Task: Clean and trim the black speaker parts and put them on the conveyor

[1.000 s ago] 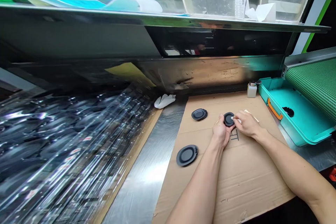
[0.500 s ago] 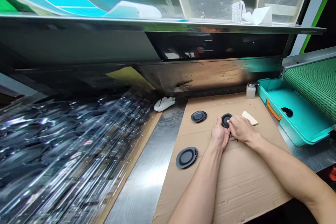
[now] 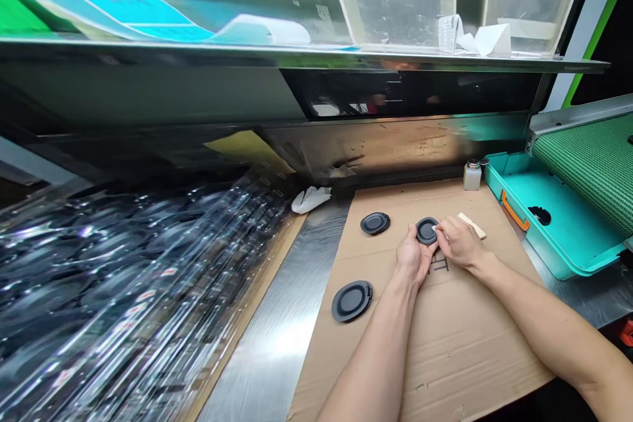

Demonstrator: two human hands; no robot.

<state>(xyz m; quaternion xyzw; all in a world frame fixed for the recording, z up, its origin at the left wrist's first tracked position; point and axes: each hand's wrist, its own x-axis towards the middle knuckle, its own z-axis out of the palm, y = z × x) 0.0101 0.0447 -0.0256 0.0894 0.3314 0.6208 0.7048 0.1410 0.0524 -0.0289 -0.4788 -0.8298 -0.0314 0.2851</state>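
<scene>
My left hand [image 3: 414, 257] holds a round black disc [image 3: 426, 231] by its edge, above the cardboard sheet [image 3: 445, 349]. At the disc's right edge, my right hand [image 3: 459, 241] is pinched on a small white piece [image 3: 434, 229], largely hidden by the fingers. A flat cream-coloured pad [image 3: 475, 227] lies just beyond my right hand. To the left on the cardboard are two more black parts, one farther back [image 3: 374, 223] and a larger-looking one nearer [image 3: 352, 301].
A small white bottle [image 3: 472, 175] stands at the cardboard's back edge. The teal tray [image 3: 568, 257] on the right holds a black part, beside a green conveyor belt [image 3: 593, 151]. Plastic-wrapped dark parts [image 3: 123, 290] fill the left. A metal shelf edge [image 3: 297, 56] crosses above.
My right hand has shifted slightly right, taking the white piece from the disc's middle to its right edge. More of the disc shows. The camera view has shifted a little.
</scene>
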